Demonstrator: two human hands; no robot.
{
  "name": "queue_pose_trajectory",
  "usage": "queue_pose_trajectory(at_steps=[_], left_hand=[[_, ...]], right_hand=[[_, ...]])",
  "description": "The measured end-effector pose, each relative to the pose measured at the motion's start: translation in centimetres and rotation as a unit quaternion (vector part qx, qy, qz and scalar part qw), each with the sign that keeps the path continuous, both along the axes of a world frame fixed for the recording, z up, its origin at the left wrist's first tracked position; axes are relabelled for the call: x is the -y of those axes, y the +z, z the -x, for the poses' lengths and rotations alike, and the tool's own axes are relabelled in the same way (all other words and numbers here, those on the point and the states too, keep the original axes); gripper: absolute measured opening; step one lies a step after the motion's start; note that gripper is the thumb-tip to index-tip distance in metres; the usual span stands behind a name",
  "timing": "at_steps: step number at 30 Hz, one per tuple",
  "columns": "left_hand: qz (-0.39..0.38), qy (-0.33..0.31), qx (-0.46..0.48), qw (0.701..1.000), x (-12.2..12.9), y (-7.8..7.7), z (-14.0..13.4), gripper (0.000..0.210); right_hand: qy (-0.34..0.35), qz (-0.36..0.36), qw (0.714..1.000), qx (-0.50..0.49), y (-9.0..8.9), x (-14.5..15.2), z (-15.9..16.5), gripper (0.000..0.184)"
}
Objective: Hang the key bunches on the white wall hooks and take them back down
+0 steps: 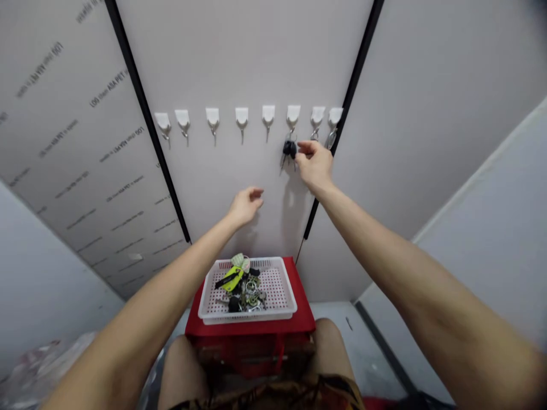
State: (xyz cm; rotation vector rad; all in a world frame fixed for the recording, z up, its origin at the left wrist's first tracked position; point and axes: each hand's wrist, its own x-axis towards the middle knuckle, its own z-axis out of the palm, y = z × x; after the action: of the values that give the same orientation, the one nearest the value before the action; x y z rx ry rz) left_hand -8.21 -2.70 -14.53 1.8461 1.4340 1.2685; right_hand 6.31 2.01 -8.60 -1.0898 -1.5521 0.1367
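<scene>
A bunch of keys with black heads (289, 149) hangs from a white wall hook (293, 114), the third from the right end of the row. Beside it, my right hand (315, 164) has its thumb and forefinger apart, the fingertips close to the black heads; whether they touch is hard to tell. My left hand (247, 205) is in the air lower down, fingers loosely bent and apart, holding nothing. Below both hands, a white plastic basket (280, 315) contains a pile of keys (252, 293) and a yellow-green tag (233, 279).
Several more white hooks (241, 115) run leftward along the wall panel. Metal items hang on the two rightmost hooks, partly behind my right hand. The basket rests on a red box (304, 319) between my knees. Black strips (145, 122) border the panel. Clear plastic (47, 364) lies at lower left.
</scene>
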Motion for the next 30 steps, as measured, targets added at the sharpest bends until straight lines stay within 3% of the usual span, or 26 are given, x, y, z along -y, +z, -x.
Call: queue_pose_trajectory(at_steps=[2, 4, 6, 8, 10, 13, 20, 25, 30], left_hand=[[0.037, -0.010, -0.020, 0.999, 1.8, -4.0, 1.5, 0.028], [0.074, -0.012, -0.046, 0.996, 3.5, -7.7, 2.7, 0.024], [0.093, -0.011, -0.093, 0.991, 4.9, -10.5, 3.5, 0.023], [0.089, -0.009, -0.139, 0.986, 5.9, -12.3, 3.9, 0.023], [0.074, -0.002, -0.171, 0.983, 6.6, -13.2, 4.1, 0.023], [0.060, 0.001, -0.212, 0.976, 7.1, -13.4, 4.2, 0.023], [0.046, -0.011, -0.254, 0.966, 7.2, -13.5, 4.1, 0.024], [0.046, -0.020, -0.252, 0.966, 7.3, -13.5, 4.2, 0.023], [0.040, -0.023, -0.260, 0.965, 7.4, -13.5, 3.9, 0.022]], right_hand=[[0.035, 0.027, 0.994, 0.099, -4.0, 2.1, 0.4, 0.029], [0.132, 0.117, 0.960, 0.216, -8.8, 4.4, 1.0, 0.024], [0.191, 0.161, 0.932, 0.262, -13.5, 6.1, 1.7, 0.017], [0.225, 0.210, 0.895, 0.323, -17.2, 7.1, 2.2, 0.017], [0.236, 0.250, 0.857, 0.383, -19.4, 7.5, 2.6, 0.019], [0.235, 0.275, 0.828, 0.429, -20.5, 7.8, 3.0, 0.022], [0.165, 0.275, 0.812, 0.487, -20.4, 8.9, 4.7, 0.036], [0.176, 0.301, 0.793, 0.499, -19.9, 8.7, 3.5, 0.026], [0.165, 0.298, 0.803, 0.489, -19.8, 8.9, 2.5, 0.024]])
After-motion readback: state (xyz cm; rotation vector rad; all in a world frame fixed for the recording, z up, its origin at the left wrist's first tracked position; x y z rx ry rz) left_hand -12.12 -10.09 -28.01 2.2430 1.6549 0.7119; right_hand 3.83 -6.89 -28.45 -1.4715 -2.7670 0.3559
